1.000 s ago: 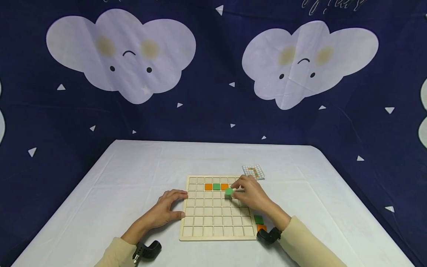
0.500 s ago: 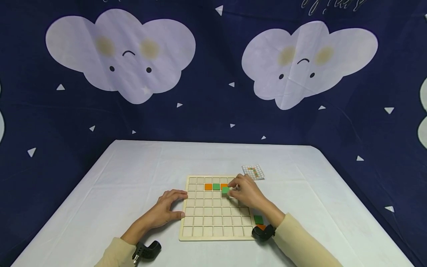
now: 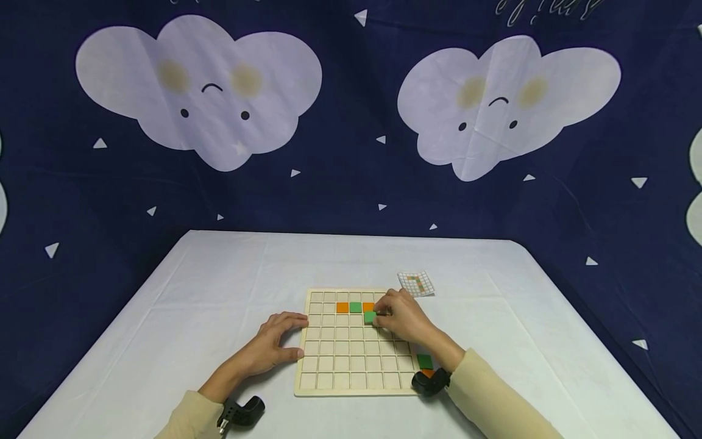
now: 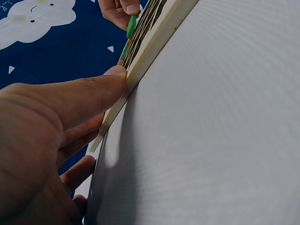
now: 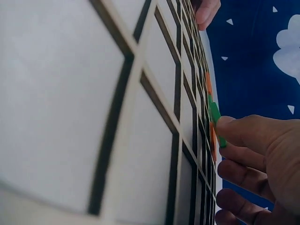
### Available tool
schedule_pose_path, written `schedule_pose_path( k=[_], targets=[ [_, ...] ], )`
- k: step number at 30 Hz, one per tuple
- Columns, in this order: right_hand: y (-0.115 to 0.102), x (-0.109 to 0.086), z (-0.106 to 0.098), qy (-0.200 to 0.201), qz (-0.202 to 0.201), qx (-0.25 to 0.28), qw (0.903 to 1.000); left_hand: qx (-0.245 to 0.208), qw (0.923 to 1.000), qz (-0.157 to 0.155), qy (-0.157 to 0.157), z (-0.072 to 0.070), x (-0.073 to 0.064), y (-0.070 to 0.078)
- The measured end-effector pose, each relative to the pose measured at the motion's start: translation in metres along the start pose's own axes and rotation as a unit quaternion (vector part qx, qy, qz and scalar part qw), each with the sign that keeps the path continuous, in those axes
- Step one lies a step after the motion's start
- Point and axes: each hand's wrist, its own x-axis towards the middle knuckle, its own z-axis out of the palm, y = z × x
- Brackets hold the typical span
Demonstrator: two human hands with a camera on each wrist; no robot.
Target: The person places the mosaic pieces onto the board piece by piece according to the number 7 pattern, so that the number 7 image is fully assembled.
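A wooden grid board (image 3: 356,383) lies on the white table, with a short row of square tiles set in its upper part: an orange tile (image 3: 342,308), a green one (image 3: 356,308) and another orange one (image 3: 368,306). My right hand (image 3: 403,316) pinches a further green tile (image 3: 370,317) between thumb and fingers, tilted close over the square just below that last orange tile. In the right wrist view this pinched green tile (image 5: 216,119) leans near the board's surface. My left hand (image 3: 271,344) rests its spread thumb and fingertips along the board's left edge.
Beside the board's lower right edge lie a green tile (image 3: 425,361) and an orange tile (image 3: 427,373), the latter partly behind the black wrist camera (image 3: 430,382). A small printed pattern card (image 3: 416,283) lies past the board's top right corner. A dark-blue cloth with clouds hangs behind.
My right hand has moved slightly left with the green tile and then lowered it toward the square below the right-hand orange tile. The left hand and board have stayed put.
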Motion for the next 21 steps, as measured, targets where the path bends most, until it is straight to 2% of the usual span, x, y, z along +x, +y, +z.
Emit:
schedule_pose_path(
  k=[21],
  targets=[
    [0.0,0.0021,0.0029,0.004,-0.019,-0.032,0.9993,-0.002,1.0,0.008,-0.005,-0.0003,-0.0011,-0.001]
  ],
)
